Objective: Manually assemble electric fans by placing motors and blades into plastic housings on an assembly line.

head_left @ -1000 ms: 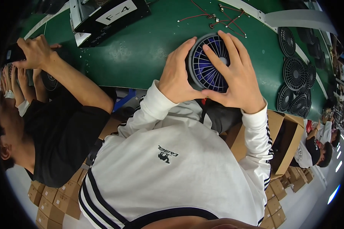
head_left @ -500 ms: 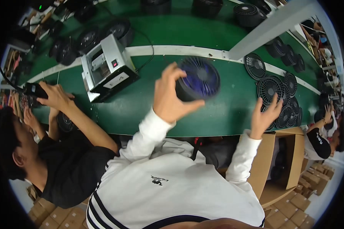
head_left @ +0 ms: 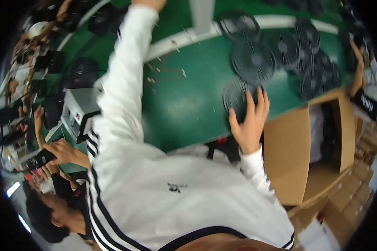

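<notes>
My left hand [head_left: 151, 3] is stretched far forward and cut off by the top edge, so its fingers and anything in them are hidden. Low over the near part of the green table, my right hand [head_left: 251, 125] grips a round black fan grille [head_left: 235, 94], thumb on its near left side and fingers curved over its right. Just beyond lies a larger black grille [head_left: 254, 60]. Another grille [head_left: 282, 48] sits beside it, amid several overlapping ones.
An open cardboard box [head_left: 287, 154] stands against the table's near edge at right. A silver-grey machine [head_left: 78, 106] is at left, near a co-worker's hand [head_left: 60, 151] holding a dark tool. A white post [head_left: 202, 16] rises from the table's white strip [head_left: 176, 42].
The view has swung to the right. My left hand has reached far forward out of sight, and the blurred round fan beside it no longer shows. My right hand has come down onto a grille.
</notes>
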Motion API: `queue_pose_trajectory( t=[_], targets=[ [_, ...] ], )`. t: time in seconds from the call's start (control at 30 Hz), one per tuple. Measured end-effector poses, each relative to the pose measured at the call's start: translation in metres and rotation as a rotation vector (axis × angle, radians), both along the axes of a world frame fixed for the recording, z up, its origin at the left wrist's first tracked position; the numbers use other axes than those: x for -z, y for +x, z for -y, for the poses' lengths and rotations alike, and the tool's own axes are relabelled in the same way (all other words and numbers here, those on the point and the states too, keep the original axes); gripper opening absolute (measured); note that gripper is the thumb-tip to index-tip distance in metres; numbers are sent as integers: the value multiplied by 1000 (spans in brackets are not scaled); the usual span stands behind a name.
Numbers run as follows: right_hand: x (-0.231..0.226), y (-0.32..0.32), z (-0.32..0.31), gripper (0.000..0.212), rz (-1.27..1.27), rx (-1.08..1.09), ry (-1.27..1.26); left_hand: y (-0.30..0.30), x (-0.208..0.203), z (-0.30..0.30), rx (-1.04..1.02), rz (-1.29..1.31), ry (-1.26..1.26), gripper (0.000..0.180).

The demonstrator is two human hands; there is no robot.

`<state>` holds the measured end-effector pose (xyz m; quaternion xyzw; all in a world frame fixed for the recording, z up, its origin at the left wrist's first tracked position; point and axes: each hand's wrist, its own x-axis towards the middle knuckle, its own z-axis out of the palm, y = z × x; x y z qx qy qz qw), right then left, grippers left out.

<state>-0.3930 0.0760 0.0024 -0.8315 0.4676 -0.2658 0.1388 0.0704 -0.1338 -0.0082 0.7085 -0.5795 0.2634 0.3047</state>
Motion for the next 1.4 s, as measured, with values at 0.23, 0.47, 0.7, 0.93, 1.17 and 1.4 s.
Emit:
queue_pose_trajectory(
  t=[0.23,0.47,0.7,0.93,1.17,1.4],
  targets=[
    [8,-31,1,63,66,-72,144,-12,-20,70,-124,-385,412,45],
    [8,-48,0,62,90,-295,170,42,-42,-6,129,-346,-50,18],
    [-2,-27,-29,59,-40,-266,110,4,-76,-205,486,-1244,-451,22],
    [-3,2,-16,76,-120,-467,-21,-149,7,-378,288,-2088,-504,10],
    [-7,8,-26,101,-309,-424,-52,-200,3,-422,98,-1680,-239,36],
    [-4,13,-14,108,-324,-380,-9,-213,-6,-433,183,-1080,19,53]
  ],
)
